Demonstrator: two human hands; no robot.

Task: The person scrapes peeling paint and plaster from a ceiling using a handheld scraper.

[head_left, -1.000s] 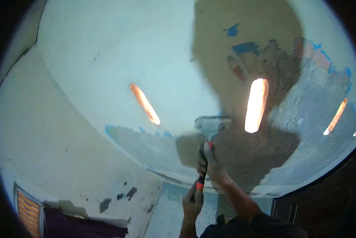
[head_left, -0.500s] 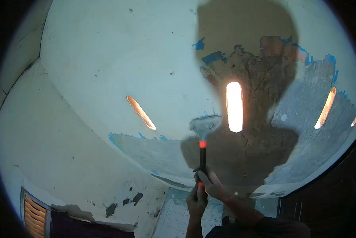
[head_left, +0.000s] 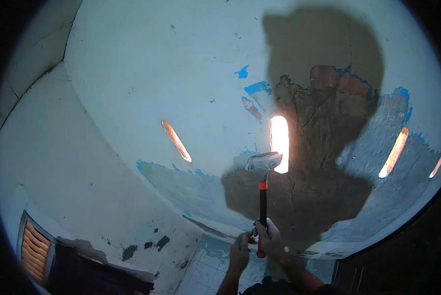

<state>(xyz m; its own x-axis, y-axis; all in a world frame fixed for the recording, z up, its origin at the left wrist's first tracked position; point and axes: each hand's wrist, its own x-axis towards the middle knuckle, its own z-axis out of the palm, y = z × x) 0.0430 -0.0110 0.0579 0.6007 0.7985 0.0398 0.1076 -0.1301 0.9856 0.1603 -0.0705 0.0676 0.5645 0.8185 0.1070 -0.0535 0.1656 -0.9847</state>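
A long-handled wall scraper (head_left: 263, 199) stands upright before me, with a black shaft, red collar and wide grey blade head (head_left: 263, 161). My right hand (head_left: 273, 243) is wrapped round the lower handle, whose red end (head_left: 261, 254) sticks out below. Just left of the handle, my left hand (head_left: 239, 253) has its fingers curled, their tips close to my right hand; what they hold, if anything, is hidden. The head overlaps the wall (head_left: 122, 93) near the edge of its pale paint; contact with the wall cannot be made out.
Bare grey plaster (head_left: 377, 196) with blue and reddish paint remnants spreads across the wall, partly under my shadow (head_left: 323, 44). Bright light patches (head_left: 279, 137) fall on it. At lower left are a slatted opening (head_left: 35, 250) and dark cloth (head_left: 92, 270); floor tiles (head_left: 196, 270) lie below.
The scraper has shifted down and right in view, and its head has turned to show its bracket side. My left hand has moved off the handle's end to its left; my right hand still holds it.
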